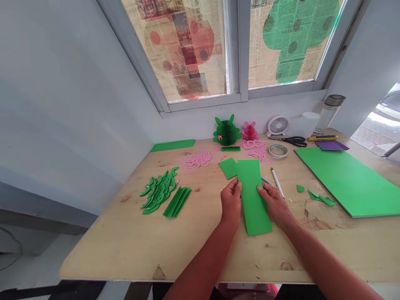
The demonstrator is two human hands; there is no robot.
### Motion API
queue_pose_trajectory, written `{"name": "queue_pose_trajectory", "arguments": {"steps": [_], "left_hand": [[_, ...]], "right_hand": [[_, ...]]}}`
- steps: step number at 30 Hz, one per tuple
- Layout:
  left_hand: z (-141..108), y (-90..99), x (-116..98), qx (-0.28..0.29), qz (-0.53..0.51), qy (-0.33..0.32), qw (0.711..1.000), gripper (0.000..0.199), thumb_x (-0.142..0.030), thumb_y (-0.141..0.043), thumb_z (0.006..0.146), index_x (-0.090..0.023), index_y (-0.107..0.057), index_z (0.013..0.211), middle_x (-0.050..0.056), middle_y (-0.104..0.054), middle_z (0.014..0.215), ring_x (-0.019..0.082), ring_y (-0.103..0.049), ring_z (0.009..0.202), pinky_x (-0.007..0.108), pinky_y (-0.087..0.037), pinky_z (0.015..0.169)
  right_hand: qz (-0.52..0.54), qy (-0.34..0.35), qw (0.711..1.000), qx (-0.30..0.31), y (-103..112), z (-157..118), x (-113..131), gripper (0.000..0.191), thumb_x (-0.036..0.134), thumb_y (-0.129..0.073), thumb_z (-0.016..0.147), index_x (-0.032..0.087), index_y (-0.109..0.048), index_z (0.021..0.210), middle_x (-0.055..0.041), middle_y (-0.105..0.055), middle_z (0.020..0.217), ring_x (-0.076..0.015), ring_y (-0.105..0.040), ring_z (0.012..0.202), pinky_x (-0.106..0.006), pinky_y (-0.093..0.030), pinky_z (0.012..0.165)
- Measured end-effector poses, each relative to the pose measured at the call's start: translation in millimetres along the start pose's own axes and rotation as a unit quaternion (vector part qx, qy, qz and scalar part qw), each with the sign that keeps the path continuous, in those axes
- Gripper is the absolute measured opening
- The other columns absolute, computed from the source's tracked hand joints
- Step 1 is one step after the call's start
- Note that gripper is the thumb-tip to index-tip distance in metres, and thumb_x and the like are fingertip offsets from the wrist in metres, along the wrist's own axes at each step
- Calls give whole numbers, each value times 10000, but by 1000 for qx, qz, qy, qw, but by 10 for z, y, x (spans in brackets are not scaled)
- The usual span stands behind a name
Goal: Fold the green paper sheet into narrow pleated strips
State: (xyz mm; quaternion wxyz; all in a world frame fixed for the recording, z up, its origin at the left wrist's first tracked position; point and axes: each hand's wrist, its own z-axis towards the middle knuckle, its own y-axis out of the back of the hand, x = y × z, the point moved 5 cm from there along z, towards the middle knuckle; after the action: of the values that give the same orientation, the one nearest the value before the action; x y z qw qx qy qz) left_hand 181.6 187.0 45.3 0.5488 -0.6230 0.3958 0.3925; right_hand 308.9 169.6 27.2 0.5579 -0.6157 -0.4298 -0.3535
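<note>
A long rectangular strip of green paper is held between my two hands over the wooden table. My left hand pinches its left edge, thumb on top and fingers underneath. On the opposite edge, my right hand grips it in the same way. Just beyond the strip's upper left lies a smaller green paper piece, partly covered. A white pen rests right of the strip, near my right fingers. Left of my hands are a pleated green paper and a heap of curvy green cutouts.
Pink cutouts, a green paper figure and a pink one are at the back. Tape rolls, black scissors, a yellow cutter, a small fan and a bottle stand back right. Green sheets lie right.
</note>
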Motion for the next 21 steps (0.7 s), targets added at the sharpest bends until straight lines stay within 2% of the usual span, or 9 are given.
{"name": "queue_pose_trajectory", "arguments": {"steps": [6,13,21], "left_hand": [[-3,-16,-20,14,-7,-4,1000,321,-310,-687,709,-166,-707,995,58,-717,896,160,-650,800,288,-519,774],[-4,-19,-39,13,-19,-4,1000,341,-262,-703,685,-164,-706,1011,65,-718,904,179,-648,878,312,-492,854],[-16,-38,-78,21,-22,1,1000,329,-267,-704,670,-157,-715,980,77,-725,884,187,-658,840,314,-512,801]], "right_hand": [[10,-12,1000,-4,-17,-16,27,479,530,-749,670,254,-668,1053,-36,-739,886,-233,-692,801,-311,-549,637],[3,-21,1000,-15,25,-6,19,479,560,-754,645,246,-684,999,-45,-739,890,-245,-692,780,-320,-550,599],[18,-16,999,-27,14,-18,15,455,522,-768,645,253,-687,1002,-46,-738,907,-249,-690,812,-331,-556,623]]}}
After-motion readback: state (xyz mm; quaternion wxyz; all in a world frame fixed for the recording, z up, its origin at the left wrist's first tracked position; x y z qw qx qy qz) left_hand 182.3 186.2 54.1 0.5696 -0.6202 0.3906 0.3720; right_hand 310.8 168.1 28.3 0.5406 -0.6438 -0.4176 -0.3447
